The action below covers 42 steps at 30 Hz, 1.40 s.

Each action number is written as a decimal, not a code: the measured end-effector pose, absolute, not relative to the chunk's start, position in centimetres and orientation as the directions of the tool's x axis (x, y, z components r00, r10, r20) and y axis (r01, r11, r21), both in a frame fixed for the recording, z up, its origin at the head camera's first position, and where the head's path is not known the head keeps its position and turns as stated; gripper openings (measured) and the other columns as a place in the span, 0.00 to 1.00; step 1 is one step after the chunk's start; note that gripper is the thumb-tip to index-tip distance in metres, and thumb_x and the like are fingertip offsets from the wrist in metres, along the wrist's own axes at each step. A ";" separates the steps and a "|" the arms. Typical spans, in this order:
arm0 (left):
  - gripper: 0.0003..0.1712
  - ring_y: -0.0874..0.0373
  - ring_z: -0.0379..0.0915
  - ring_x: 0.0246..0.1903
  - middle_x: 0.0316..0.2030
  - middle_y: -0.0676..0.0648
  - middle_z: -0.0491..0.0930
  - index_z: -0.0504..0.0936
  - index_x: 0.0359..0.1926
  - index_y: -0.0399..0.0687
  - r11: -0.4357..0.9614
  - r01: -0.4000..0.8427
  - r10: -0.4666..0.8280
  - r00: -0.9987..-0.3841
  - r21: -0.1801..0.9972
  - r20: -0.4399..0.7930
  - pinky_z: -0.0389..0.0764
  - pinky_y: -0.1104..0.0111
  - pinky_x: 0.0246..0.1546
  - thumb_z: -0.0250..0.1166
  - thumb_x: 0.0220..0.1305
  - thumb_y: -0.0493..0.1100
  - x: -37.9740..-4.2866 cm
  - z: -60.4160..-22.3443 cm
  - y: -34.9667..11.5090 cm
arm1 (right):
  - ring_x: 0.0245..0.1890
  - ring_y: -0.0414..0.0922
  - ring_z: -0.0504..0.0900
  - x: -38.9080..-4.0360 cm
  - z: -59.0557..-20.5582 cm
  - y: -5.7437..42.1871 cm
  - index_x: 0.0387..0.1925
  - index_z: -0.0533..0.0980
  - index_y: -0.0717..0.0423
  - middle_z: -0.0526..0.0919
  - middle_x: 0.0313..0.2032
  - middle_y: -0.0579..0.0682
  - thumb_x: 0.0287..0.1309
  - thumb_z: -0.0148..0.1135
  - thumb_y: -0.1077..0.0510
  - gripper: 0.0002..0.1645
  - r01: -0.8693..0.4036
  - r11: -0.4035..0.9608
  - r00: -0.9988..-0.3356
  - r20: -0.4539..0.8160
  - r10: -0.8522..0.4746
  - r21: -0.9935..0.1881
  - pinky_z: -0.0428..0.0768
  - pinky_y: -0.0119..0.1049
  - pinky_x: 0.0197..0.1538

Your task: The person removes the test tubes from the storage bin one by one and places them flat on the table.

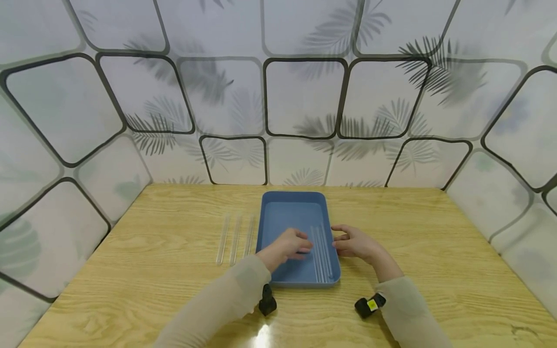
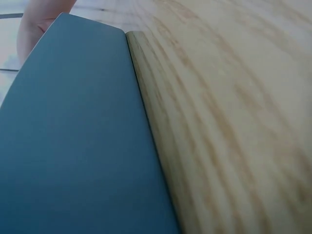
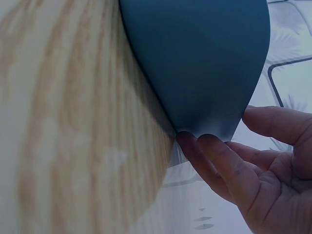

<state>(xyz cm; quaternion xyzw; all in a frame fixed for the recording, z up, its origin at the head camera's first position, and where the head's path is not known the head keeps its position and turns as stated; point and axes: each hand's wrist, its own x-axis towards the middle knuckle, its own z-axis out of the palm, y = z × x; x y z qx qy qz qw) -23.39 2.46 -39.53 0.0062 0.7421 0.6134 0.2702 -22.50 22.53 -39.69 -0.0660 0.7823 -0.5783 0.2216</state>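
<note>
A blue rectangular tray (image 1: 292, 203) lies on the table, with several thin clear rods (image 1: 321, 256) side by side along its right part. Above the tray's middle is my left hand (image 1: 289, 249), slightly blurred, its fingers loosely bent just left of those rods; I see nothing in it. My right hand (image 1: 354, 244) touches the outer right wall of the tray with its fingertips. In the right wrist view the fingers (image 3: 226, 168) rest against the tray's outer side (image 3: 200, 68). The left wrist view has mostly the tray's outer wall (image 2: 83, 122).
Left of the tray, three clear strips (image 1: 235, 241) lie roughly parallel on the wooden table (image 1: 174, 232). A patterned white curtain (image 1: 300, 96) stands behind the table and along both sides. Each wrist wears a small black camera (image 1: 267, 302).
</note>
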 end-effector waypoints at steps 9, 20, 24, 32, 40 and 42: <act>0.25 0.50 0.75 0.40 0.41 0.39 0.76 0.65 0.54 0.28 0.249 -0.343 0.336 -0.847 0.906 -0.413 0.78 0.62 0.36 0.60 0.55 0.33 -23.4 -39.9 3.0 | 0.51 0.59 0.69 -22.6 -39.8 22.5 0.63 0.47 0.70 0.58 0.55 0.76 0.58 0.50 0.66 0.35 0.158 0.328 -0.896 -0.275 -0.347 -0.931 0.74 0.46 0.47; 0.26 0.49 0.74 0.42 0.43 0.39 0.74 0.65 0.54 0.28 0.255 -0.341 0.334 -0.847 0.905 -0.414 0.78 0.62 0.37 0.60 0.56 0.34 -23.3 -40.2 3.2 | 0.51 0.59 0.69 -22.7 -40.1 22.6 0.63 0.47 0.70 0.59 0.55 0.76 0.58 0.50 0.67 0.35 0.161 0.318 -0.896 -0.274 -0.350 -0.934 0.74 0.46 0.46; 0.26 0.48 0.73 0.42 0.44 0.38 0.73 0.64 0.55 0.27 0.246 -0.345 0.329 -0.849 0.906 -0.413 0.78 0.62 0.37 0.60 0.56 0.34 -23.2 -40.2 3.3 | 0.50 0.59 0.70 -22.7 -40.1 22.5 0.63 0.48 0.71 0.60 0.54 0.76 0.58 0.50 0.67 0.35 0.163 0.323 -0.899 -0.274 -0.340 -0.932 0.75 0.45 0.46; 0.24 0.50 0.74 0.41 0.42 0.40 0.75 0.66 0.53 0.28 0.315 -0.307 0.301 -0.865 0.898 -0.401 0.78 0.63 0.35 0.60 0.56 0.34 -23.1 -40.2 3.8 | 0.50 0.59 0.70 -22.7 -39.9 22.5 0.62 0.47 0.71 0.60 0.54 0.76 0.58 0.50 0.67 0.35 0.153 0.324 -0.898 -0.268 -0.348 -0.934 0.74 0.46 0.47; 0.21 0.51 0.75 0.37 0.37 0.40 0.76 0.69 0.50 0.28 0.380 -0.251 0.275 -0.888 0.890 -0.368 0.79 0.63 0.32 0.60 0.55 0.33 -22.9 -40.5 4.3 | 0.49 0.59 0.71 -22.7 -39.8 22.5 0.62 0.47 0.72 0.62 0.53 0.75 0.58 0.51 0.66 0.35 0.157 0.320 -0.894 -0.272 -0.356 -0.934 0.73 0.47 0.47; 0.20 0.50 0.75 0.38 0.37 0.40 0.76 0.69 0.48 0.28 0.384 -0.238 0.274 -0.893 0.892 -0.356 0.79 0.63 0.32 0.61 0.54 0.32 -22.8 -40.6 4.5 | 0.49 0.59 0.71 -22.7 -39.9 22.5 0.62 0.47 0.72 0.62 0.53 0.75 0.59 0.50 0.67 0.35 0.155 0.320 -0.892 -0.271 -0.360 -0.935 0.73 0.47 0.47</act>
